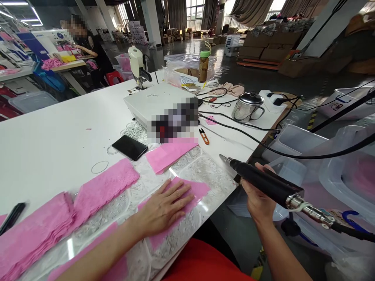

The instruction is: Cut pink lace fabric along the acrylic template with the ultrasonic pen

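My left hand (164,208) lies flat with its fingers spread on a pink fabric piece (199,190), which rests on a clear, scratched sheet (218,177) at the table's front edge. Off the table's right edge, my right hand (259,195) is wrapped around a black handheld tool (263,181) with a pointed metal tip and a cable at its rear. The tip points left, over the table corner. Another pink piece (171,153) lies just beyond my left hand. Stacks of pink fabric (38,234) spread along the left, and more pink fabric lies under my left forearm.
A black phone (129,147), orange snips (204,136) and a white box (158,102) lie beyond my hands. Black cables cross the table's right side near a lidded metal mug (249,106). Plastic bins (295,144) stand at the right. A person (90,50) sits far left.
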`<state>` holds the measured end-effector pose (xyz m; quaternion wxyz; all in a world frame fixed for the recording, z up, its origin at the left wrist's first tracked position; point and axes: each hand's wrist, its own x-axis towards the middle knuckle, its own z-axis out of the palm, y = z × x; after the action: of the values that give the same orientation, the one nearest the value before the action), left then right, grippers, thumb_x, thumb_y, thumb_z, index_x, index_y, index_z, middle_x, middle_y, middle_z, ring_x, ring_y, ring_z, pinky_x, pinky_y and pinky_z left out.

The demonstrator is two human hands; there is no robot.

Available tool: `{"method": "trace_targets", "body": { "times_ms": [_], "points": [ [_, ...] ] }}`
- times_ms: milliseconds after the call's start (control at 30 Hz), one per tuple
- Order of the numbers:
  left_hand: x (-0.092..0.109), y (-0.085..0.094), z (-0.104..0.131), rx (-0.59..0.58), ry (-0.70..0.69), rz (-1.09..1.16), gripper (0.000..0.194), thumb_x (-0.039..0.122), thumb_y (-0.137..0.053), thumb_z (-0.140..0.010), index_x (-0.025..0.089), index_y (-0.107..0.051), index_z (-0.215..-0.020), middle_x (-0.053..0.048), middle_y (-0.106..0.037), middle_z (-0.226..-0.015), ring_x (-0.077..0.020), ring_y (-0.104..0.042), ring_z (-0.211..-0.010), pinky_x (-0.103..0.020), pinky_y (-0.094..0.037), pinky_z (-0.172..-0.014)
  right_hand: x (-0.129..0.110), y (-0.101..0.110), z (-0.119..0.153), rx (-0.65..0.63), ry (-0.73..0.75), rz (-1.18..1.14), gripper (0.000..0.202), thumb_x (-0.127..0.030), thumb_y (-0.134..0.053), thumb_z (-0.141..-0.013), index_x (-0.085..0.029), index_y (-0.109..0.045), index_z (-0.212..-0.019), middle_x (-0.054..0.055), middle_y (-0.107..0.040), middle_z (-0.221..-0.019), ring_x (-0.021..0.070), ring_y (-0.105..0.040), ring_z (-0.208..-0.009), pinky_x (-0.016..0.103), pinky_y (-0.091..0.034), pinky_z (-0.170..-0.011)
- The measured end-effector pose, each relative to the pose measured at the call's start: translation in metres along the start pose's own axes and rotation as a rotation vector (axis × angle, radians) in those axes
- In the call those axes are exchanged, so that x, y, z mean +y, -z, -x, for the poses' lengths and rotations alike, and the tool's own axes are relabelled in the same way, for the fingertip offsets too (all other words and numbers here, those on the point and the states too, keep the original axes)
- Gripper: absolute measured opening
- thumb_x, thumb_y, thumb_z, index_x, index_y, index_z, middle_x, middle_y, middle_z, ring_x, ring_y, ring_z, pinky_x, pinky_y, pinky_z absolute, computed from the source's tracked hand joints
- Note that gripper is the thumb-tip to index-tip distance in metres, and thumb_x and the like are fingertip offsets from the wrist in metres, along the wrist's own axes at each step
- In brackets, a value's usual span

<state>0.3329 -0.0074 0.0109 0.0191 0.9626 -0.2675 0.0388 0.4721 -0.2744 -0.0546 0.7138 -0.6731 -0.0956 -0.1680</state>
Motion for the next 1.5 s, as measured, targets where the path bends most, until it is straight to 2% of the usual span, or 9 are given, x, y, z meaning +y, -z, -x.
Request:
{"method": "trace_targets", "body": {
  "times_ms": [67,167,333,500,600,733,833,967,1500],
  "points": [
    [0.0,-0.002,0.001,0.006,0.004,-0.017,0.047,0.039,-0.034,-0.103,0.023,-0.035,-0.147,-0.004,-0.038,-0.151,-0.0237,-0.032,-0.142,-0.047,-0.011,-0.12,-0.004,-0.011,-0.005,0.013,0.024,-0.086,0.065,-0.024,-0.078,-0.07,-0.029,-0.05,-0.128,0.005,-0.056,-0.129,0.0226,-0.058,-0.118,0.052,-0.041,-0.108],
    [0.001,-0.004,0.001,0.018,0.008,-0.051,0.048,0.038,-0.035,-0.103,0.023,-0.033,-0.148,-0.004,-0.037,-0.152,-0.0235,-0.032,-0.142,-0.047,-0.005,-0.121,-0.005,-0.024,-0.009,0.016,0.066,-0.2,0.057,-0.021,-0.076,-0.07,-0.027,-0.055,-0.123,0.005,-0.059,-0.123,0.023,-0.059,-0.116,0.052,-0.04,-0.109],
    [0.002,-0.003,-0.001,0.028,-0.001,-0.087,0.049,0.041,-0.035,-0.102,0.022,-0.034,-0.147,-0.004,-0.039,-0.151,-0.0233,-0.033,-0.141,-0.046,-0.001,-0.121,-0.004,-0.038,-0.021,0.147,0.094,-0.365,0.054,-0.022,-0.072,-0.073,-0.029,-0.053,-0.123,0.002,-0.061,-0.115,0.0192,-0.062,-0.107,0.052,-0.041,-0.107],
    [0.003,0.0,-0.001,0.031,0.0,-0.068,0.046,0.04,-0.035,-0.103,0.022,-0.038,-0.145,-0.004,-0.041,-0.15,-0.0225,-0.035,-0.14,-0.046,0.003,-0.12,-0.023,-0.045,-0.049,0.262,0.124,-0.464,0.027,-0.023,-0.062,-0.074,-0.022,-0.063,-0.101,0.0,-0.064,-0.096,0.014,-0.064,-0.078,0.04,-0.053,-0.086],
    [0.004,-0.001,-0.001,0.03,0.0,-0.064,0.046,0.04,-0.035,-0.103,0.021,-0.04,-0.144,-0.004,-0.041,-0.15,-0.0228,-0.034,-0.141,-0.046,0.008,-0.119,-0.046,-0.039,-0.057,0.182,0.127,-0.56,0.027,-0.026,-0.058,-0.068,-0.021,-0.066,-0.093,0.0,-0.065,-0.087,0.0121,-0.061,-0.062,0.032,-0.053,-0.063],
    [0.004,-0.005,0.001,0.03,0.01,-0.041,0.046,0.04,-0.034,-0.103,0.022,-0.039,-0.145,-0.005,-0.038,-0.151,-0.0237,-0.032,-0.141,-0.049,0.006,-0.119,-0.074,-0.03,-0.049,-0.053,0.041,-0.614,0.021,-0.028,-0.06,-0.063,-0.018,-0.067,-0.08,0.001,-0.064,-0.076,0.011,-0.056,-0.05,0.028,-0.048,-0.045],
    [0.003,-0.007,0.001,0.037,0.01,-0.001,0.046,0.038,-0.035,-0.103,0.022,-0.038,-0.145,-0.005,-0.038,-0.151,-0.0246,-0.033,-0.141,-0.051,0.0,-0.119,-0.082,-0.032,-0.039,-0.166,-0.026,-0.608,0.015,-0.027,-0.063,-0.064,-0.017,-0.065,-0.076,-0.001,-0.061,-0.067,0.0115,-0.056,-0.049,0.027,-0.047,-0.043],
    [0.003,-0.008,0.001,0.044,0.009,0.031,0.046,0.038,-0.036,-0.102,0.022,-0.037,-0.145,-0.005,-0.038,-0.151,-0.0249,-0.032,-0.141,-0.052,-0.002,-0.12,-0.081,-0.037,-0.03,-0.242,-0.035,-0.605,0.015,-0.029,-0.066,-0.066,-0.018,-0.063,-0.076,-0.002,-0.059,-0.066,0.0109,-0.055,-0.048,0.027,-0.048,-0.043],
    [0.004,-0.008,0.001,0.044,0.024,0.074,0.047,0.038,-0.037,-0.102,0.023,-0.037,-0.146,-0.006,-0.039,-0.151,-0.0259,-0.032,-0.141,-0.053,-0.002,-0.12,-0.078,-0.042,-0.027,-0.323,-0.004,-0.564,0.013,-0.028,-0.068,-0.071,-0.019,-0.062,-0.077,0.0,-0.06,-0.068,0.0115,-0.056,-0.051,0.027,-0.05,-0.045]
  ]
}}
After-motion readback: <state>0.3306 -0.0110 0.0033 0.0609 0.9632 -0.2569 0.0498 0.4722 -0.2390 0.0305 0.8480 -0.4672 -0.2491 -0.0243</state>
